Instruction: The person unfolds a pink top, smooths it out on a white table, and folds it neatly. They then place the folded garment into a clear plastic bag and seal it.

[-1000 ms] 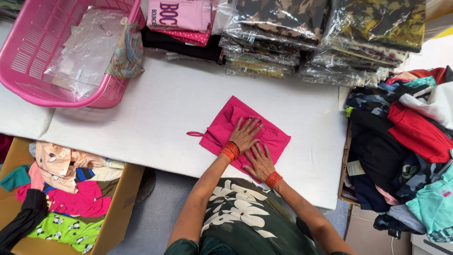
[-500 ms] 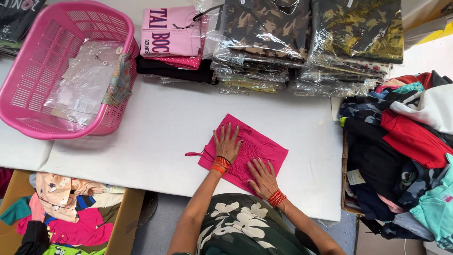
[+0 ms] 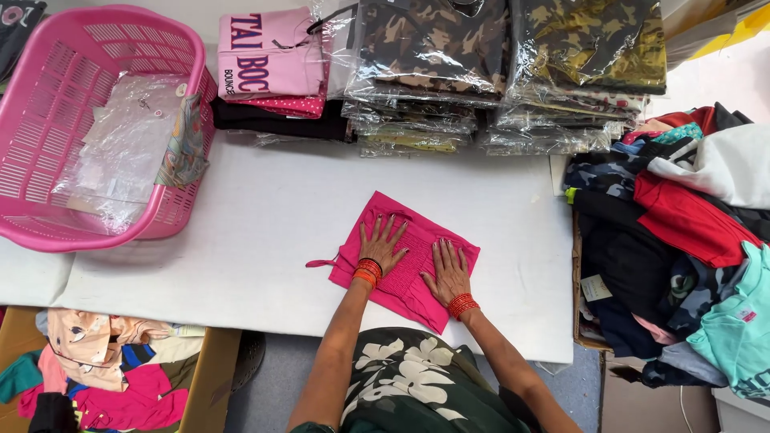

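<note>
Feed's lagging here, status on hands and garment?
Left hand and right hand flat on pink garment, fingers spread. Garment folded on white table. Nothing obstructing.

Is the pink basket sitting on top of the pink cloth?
No, the pink plastic basket sits at the far left of the white table, apart from the folded pink cloth under both hands.

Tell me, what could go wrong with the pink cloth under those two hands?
The thin strap sticking out of the pink cloth could stay outside and spoil the fold. The cloth's near corner lies close to the table edge, so a push from the left hand or right hand might slide it off.
</note>
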